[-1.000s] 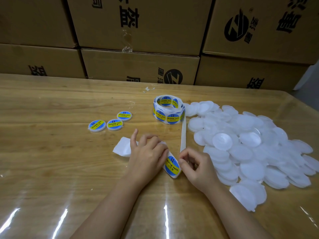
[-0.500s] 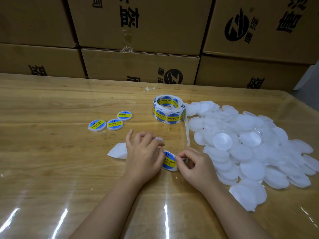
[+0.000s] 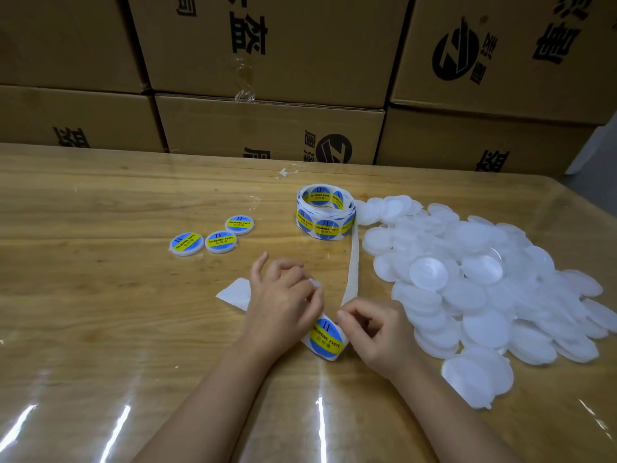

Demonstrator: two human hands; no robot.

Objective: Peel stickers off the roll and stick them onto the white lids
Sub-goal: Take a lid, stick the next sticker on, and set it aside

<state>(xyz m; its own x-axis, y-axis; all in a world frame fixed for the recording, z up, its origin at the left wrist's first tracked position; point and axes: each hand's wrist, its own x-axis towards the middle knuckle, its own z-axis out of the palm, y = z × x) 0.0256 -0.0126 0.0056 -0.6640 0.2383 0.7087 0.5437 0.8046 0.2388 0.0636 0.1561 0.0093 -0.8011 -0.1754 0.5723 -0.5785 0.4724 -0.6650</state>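
From the head view, both forearms reach in from the near edge, hands close together over the wooden table [image 3: 100, 295]. The left hand [image 3: 283, 302] is curled knuckles-up, gripping the backing strip [image 3: 352, 269], its little finger lifted. The right hand [image 3: 377, 332] pinches the same strip with thumb and forefinger just beside a blue-and-yellow sticker [image 3: 327, 335] lying between the hands. The strip runs back to the roll [image 3: 325, 212]. The pile of white lids [image 3: 484, 295] lies right; three labelled lids [image 3: 213, 237] lie left.
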